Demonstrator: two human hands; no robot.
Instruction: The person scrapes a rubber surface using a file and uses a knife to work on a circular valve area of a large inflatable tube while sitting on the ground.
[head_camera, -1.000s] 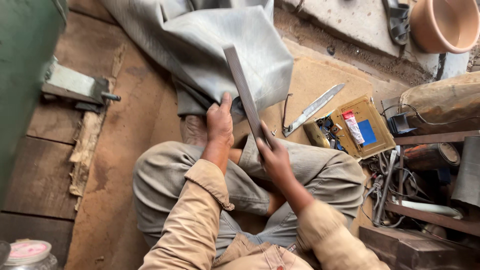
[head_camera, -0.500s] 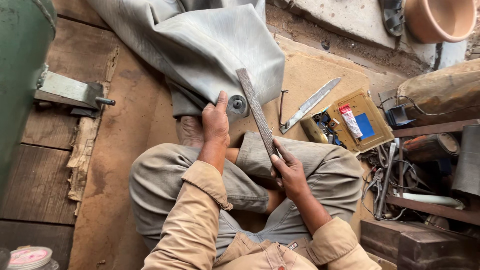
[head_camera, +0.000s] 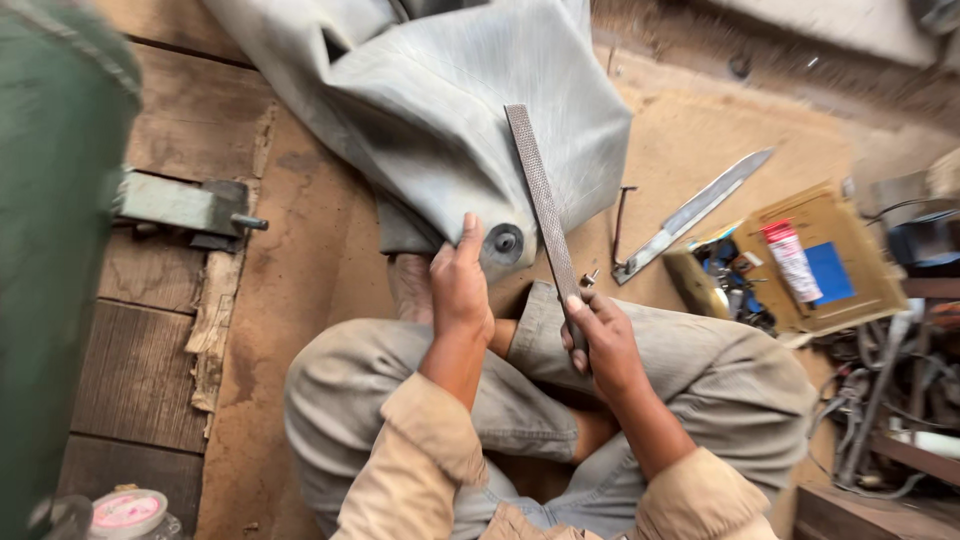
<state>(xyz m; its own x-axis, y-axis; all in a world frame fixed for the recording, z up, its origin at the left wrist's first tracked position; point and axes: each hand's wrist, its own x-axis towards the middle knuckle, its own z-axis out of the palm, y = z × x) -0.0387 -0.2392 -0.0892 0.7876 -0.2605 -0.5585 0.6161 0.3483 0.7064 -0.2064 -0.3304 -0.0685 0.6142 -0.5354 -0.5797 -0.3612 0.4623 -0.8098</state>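
Flat file (head_camera: 541, 205) is gripped by right hand (head_camera: 603, 340); left hand (head_camera: 460, 285) pinches round metal part (head_camera: 503, 241); a slipping stroke could scrape the left fingers beside it.

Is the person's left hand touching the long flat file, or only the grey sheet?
Apart. In the head view the left hand grips the grey sheet beside its round fitting; the file, held by the right hand, stands clear of it.

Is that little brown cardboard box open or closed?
Open. The cardboard box has no lid over it, and a blue card and a small red-and-white tube lie showing inside it, to the right of the right hand.
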